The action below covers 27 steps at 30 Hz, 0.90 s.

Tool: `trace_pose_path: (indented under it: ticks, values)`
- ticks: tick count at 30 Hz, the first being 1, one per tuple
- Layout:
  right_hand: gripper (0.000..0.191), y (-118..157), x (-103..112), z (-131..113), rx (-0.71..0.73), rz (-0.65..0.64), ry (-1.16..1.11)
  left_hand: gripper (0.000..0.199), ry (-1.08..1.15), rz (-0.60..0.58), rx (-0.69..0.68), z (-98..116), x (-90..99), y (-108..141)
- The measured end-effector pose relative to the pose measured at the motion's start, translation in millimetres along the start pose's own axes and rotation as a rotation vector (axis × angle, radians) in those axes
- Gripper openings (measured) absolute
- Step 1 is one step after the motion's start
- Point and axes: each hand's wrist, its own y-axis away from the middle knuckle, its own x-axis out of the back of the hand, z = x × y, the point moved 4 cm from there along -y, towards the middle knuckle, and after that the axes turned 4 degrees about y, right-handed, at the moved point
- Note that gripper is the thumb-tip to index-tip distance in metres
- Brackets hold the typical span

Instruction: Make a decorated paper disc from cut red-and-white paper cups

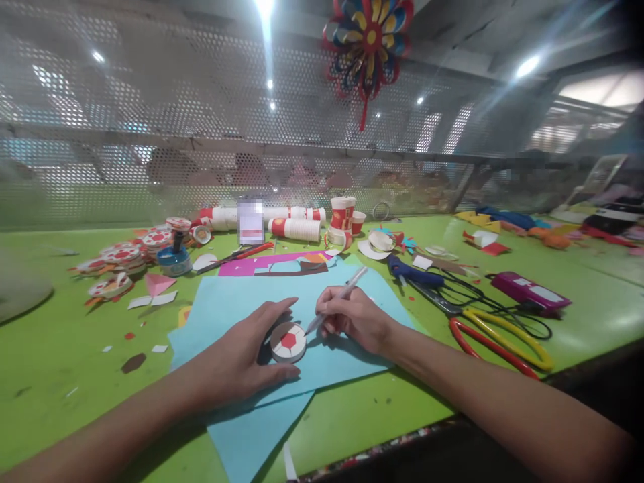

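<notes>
A small round disc (288, 342), white with a red hexagon in its middle and lines running outward, lies on light blue paper (221, 302). My left hand (246, 349) curves around its left side, thumb and forefinger spread apart, with visible gaps between their tips and the disc. In my right hand (352, 315) is a pen (352, 282), gripped by closed fingers and tilted. The pen's tip meets the right edge of the disc, or comes very close to it.
Red-and-white discs (123, 255) and a blue ink pot (174, 260) stand at left. Stacked paper cups (294, 229) lie at the back. Large scissors (498, 335) with red and yellow handles, a blue glue gun (415, 272) and a purple box (528, 292) with cables sit right.
</notes>
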Motion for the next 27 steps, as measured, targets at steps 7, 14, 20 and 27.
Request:
trace_pose_path:
  ticks: [7,14,20,27]
  values:
    - [0.009,-0.6,-0.4,1.6,-0.009,-0.026,0.009,0.078,-0.092,0.001,0.013,6.6,-0.1,-1.0]
    - [0.02,0.9,1.2,-8.5,0.041,-0.02,0.008,0.073,-0.032,0.048,0.01,4.3,0.6,-0.7]
    - [0.019,0.3,11.7,-13.6,0.132,0.083,0.073,0.074,0.08,0.026,-0.025,9.1,7.6,2.9]
    - [0.015,-0.5,12.5,-7.8,0.133,0.111,0.175,0.085,0.068,-0.06,-0.035,11.2,9.0,6.3]
